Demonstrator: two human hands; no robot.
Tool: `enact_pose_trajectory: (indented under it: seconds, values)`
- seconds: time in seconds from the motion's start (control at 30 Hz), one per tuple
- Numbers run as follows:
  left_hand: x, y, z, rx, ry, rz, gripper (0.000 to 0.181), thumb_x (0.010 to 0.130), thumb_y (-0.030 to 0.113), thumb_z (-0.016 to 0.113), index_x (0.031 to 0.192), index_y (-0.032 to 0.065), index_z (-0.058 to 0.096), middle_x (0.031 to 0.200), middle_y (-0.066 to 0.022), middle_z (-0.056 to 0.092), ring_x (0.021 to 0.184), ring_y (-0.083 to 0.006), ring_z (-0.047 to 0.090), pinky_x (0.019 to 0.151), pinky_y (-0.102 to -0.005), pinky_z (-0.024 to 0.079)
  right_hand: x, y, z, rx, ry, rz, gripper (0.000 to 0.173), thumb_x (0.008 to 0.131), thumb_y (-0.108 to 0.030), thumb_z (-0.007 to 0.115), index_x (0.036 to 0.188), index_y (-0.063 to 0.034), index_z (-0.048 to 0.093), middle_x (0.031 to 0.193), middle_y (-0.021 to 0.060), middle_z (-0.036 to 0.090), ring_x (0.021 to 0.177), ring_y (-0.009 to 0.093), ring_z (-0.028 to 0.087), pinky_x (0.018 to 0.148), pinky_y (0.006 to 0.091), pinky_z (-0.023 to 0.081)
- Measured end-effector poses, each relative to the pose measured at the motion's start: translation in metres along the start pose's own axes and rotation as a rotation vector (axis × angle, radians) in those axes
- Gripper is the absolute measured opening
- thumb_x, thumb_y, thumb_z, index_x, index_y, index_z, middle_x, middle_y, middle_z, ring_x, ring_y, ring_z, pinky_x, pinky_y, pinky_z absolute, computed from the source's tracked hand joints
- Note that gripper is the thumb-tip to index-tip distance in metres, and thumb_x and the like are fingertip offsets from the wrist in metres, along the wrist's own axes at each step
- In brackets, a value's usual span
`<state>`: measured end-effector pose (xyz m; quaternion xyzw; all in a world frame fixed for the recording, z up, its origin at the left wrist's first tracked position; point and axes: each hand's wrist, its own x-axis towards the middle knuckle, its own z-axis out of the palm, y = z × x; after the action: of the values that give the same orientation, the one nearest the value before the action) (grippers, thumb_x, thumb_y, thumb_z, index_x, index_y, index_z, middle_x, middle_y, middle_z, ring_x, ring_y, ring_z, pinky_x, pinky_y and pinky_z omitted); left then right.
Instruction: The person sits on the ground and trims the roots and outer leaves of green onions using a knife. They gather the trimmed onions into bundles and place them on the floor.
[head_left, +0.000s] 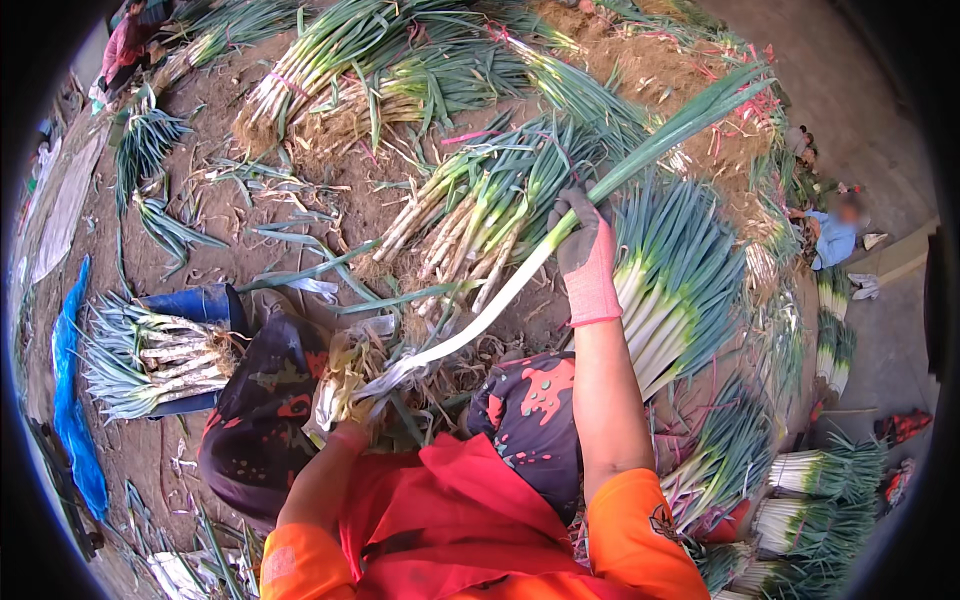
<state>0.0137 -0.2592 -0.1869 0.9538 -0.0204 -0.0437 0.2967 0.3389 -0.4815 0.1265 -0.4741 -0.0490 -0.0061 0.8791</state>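
Observation:
My right hand (585, 247), in a pink glove with a grey palm, is closed around a long green onion (502, 300) where the white stalk turns green. Its leaves point to the upper right, and its white end reaches down to my left hand (352, 427) near my lap. Pale, peeled outer layers (341, 382) bunch around that hand, whose fingers are largely hidden. A fan of clean white-stalked green onions (660, 300) lies beside my right forearm. Unpeeled green onions with soil-covered roots (465, 225) lie on the ground beyond my hands.
At left, a blue container (196, 304) bears a bunch of rooted green onions (180, 356), near a blue plastic sheet (69, 390). Tied bundles (322, 67) lie farther off. White-stalked bundles (795, 472) stand in rows at lower right. People sit at upper left (124, 45) and right (832, 236).

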Motion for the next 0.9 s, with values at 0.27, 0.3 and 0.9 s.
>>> enact_pose_trajectory:
  seconds: [0.27, 0.3, 0.9]
  values:
    - [0.028, 0.018, -0.053, 0.112, 0.191, -0.400, 0.023, 0.084, 0.031, 0.057, 0.095, 0.0123, 0.065, 0.095, -0.0131, 0.061, 0.092, -0.0339, 0.059, 0.077, -0.0463, 0.048, 0.021, 0.003, -0.036, -0.016, 0.017, 0.069, 0.018, 0.087, -0.012, 0.065, 0.100, -0.0088, 0.053, 0.083, 0.0052, 0.055, 0.066, 0.016, 0.053, 0.057, 0.0292, 0.048]
    - [0.050, 0.057, -0.093, -0.003, 0.292, -0.324, 0.017, 0.080, 0.025, 0.063, 0.091, 0.0116, 0.063, 0.098, -0.0125, 0.060, 0.096, -0.0343, 0.056, 0.079, -0.0469, 0.045, 0.024, 0.004, -0.044, -0.006, 0.044, 0.063, 0.016, 0.087, -0.012, 0.065, 0.098, -0.0084, 0.054, 0.082, 0.0050, 0.055, 0.066, 0.016, 0.053, 0.057, 0.0291, 0.048]
    - [0.089, 0.200, -0.156, -0.721, 0.126, -0.005, 0.051, 0.082, 0.003, 0.061, 0.131, 0.0025, 0.047, 0.113, -0.0177, 0.060, 0.100, -0.0271, 0.059, 0.089, -0.0346, 0.046, 0.016, 0.006, -0.019, 0.122, -0.045, 0.298, 0.028, 0.091, -0.021, 0.056, 0.109, 0.0003, 0.054, 0.086, 0.0047, 0.056, 0.065, 0.013, 0.053, 0.054, 0.0266, 0.047]
